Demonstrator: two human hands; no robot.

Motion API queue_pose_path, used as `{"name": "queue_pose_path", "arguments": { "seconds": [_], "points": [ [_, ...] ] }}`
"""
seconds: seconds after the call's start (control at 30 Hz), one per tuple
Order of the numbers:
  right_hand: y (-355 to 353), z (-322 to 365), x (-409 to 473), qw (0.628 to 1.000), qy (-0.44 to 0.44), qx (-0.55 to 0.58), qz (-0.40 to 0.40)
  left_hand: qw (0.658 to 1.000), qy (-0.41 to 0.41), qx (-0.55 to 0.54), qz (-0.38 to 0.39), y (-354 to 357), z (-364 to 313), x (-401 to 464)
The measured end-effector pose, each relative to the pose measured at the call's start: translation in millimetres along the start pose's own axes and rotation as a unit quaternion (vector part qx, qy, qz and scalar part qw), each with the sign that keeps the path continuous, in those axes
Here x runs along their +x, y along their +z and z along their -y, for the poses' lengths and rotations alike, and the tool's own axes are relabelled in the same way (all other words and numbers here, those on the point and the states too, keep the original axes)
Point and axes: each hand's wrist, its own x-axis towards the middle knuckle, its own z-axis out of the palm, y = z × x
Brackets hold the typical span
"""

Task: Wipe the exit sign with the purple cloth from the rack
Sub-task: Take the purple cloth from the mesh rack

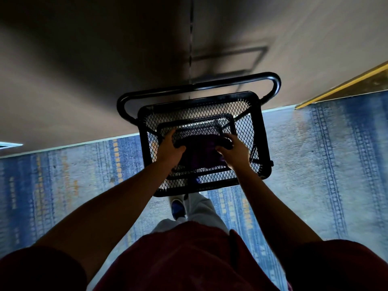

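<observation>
Head view, looking straight down: black mesh rack [265, 131] stands on blue patterned carpet [315, 164] against a beige wall [84, 80], w/ a tubular handle [199, 86] on the wall side. Purple cloth [199, 152] sits inside the rack, on an upper mesh tier, between both hands. Left hand [171, 147] has fingers curled over the cloth's left edge and grips it, thumb near the tier's rim. Right hand [233, 151] does the same at the right edge, fingers bunched into the fabric. So both hands clenched on the cloth, which isn't lifted out yet as far as the dim light lets me tell. Exit sign not in view.

Risks from here, my read:
- Cloth could snag on the expanded-metal mesh or the spiky wire ends at the rim, if pulled sideways rather than straight up.
- Rack looks light; a snagged tug could tip it or drag it toward the person's feet [178, 207], just below.
- Low light makes it hard to judge whether fingers also hook the tier's rim; if so, the tier lifts w/ the cloth.
</observation>
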Motion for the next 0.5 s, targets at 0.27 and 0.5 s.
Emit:
{"name": "queue_pose_path", "arguments": {
  "seconds": [0.27,0.5],
  "points": [
    [-10,34,-38,0.991,-0.072,0.103,0.036,0.997,0.009,-0.065,0.046,-18,0,-16],
    [-21,77,-96,0.97,-0.241,-0.007,0.036,0.976,0.194,-0.103,0.009,-59,-17,-71]
  ]
}}
